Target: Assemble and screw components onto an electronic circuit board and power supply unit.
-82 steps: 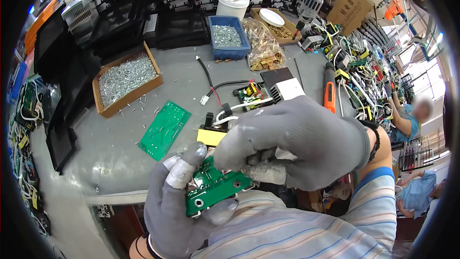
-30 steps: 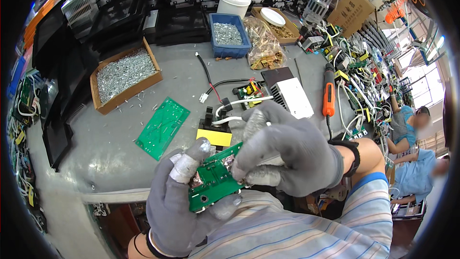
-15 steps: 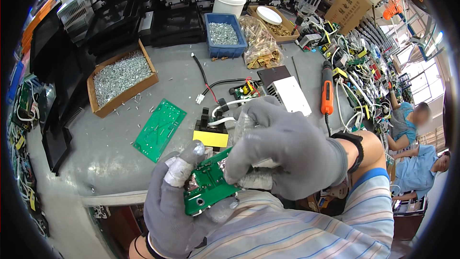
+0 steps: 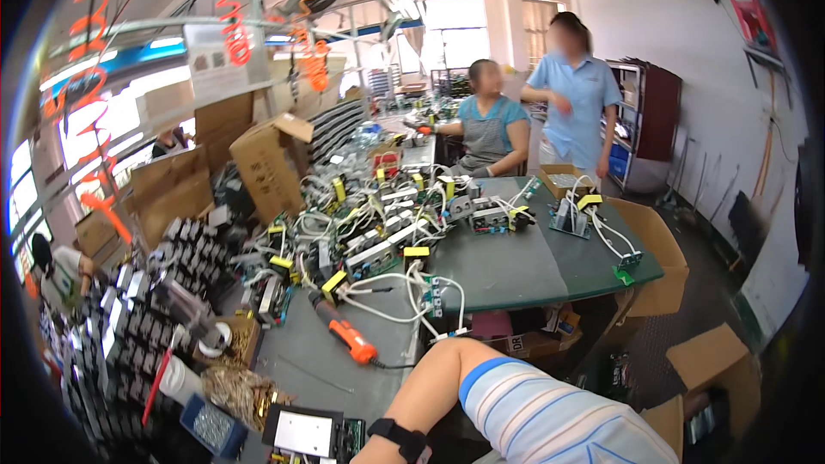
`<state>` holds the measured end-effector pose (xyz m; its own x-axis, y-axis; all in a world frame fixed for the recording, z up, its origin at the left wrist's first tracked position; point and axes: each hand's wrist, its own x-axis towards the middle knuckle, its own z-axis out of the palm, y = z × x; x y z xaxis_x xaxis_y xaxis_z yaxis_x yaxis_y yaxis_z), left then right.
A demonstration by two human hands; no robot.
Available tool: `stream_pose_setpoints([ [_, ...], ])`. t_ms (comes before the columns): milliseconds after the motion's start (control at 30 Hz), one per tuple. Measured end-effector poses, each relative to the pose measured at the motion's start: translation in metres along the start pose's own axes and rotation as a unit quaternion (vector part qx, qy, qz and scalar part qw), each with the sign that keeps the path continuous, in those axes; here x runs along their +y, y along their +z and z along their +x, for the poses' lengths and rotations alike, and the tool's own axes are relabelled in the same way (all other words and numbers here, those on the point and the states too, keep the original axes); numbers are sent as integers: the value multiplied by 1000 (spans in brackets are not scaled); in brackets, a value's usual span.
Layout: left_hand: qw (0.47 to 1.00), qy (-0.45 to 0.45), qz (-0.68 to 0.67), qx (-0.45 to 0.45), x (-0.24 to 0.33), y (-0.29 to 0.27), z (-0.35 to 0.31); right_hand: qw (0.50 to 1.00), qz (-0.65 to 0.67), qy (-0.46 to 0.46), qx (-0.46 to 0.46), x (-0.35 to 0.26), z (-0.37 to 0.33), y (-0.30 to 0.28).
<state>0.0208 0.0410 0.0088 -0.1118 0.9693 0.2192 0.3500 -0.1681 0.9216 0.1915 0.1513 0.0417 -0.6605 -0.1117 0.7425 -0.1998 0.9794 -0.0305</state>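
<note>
Neither of my hands shows now. My right forearm, in a striped sleeve, comes from the lower right and bends down past the bottom edge. A black band (image 4: 398, 438) circles its wrist, and the hand beyond is cut off. Nearest to that wrist is an electronic unit with a white-topped metal block (image 4: 303, 434) and a green board at its side. An orange-and-black electric screwdriver (image 4: 345, 333) lies on the grey bench (image 4: 288, 352), its cord running toward my forearm. A blue bin of screws (image 4: 212, 425) stands at the lower left.
Wired circuit assemblies (image 4: 378, 236) with yellow labels and white cables are heaped along the bench. A white bucket (image 4: 179, 380) and stacked metal-and-black parts (image 4: 112, 361) stand left. Two people, one seated (image 4: 491, 133) and one standing (image 4: 574, 107), are beyond the bench. Open cartons (image 4: 722, 365) sit right.
My view has swung right and up, toward the people and room. My gloved hands and the green circuit board they held have left the picture; the bench things now appear lower left.
</note>
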Motion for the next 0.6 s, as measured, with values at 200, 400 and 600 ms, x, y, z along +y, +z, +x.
stream_pose_setpoints([
  [200,1000,27,6,-1,4,9,10,981,-3,170,90,23,-18,-56],
  [400,998,-11,24,51,0,2,-8,836,-127,530,64,108,-136,-142],
  [600,997,-21,22,67,4,5,-6,779,-57,619,-76,195,-186,-114],
])
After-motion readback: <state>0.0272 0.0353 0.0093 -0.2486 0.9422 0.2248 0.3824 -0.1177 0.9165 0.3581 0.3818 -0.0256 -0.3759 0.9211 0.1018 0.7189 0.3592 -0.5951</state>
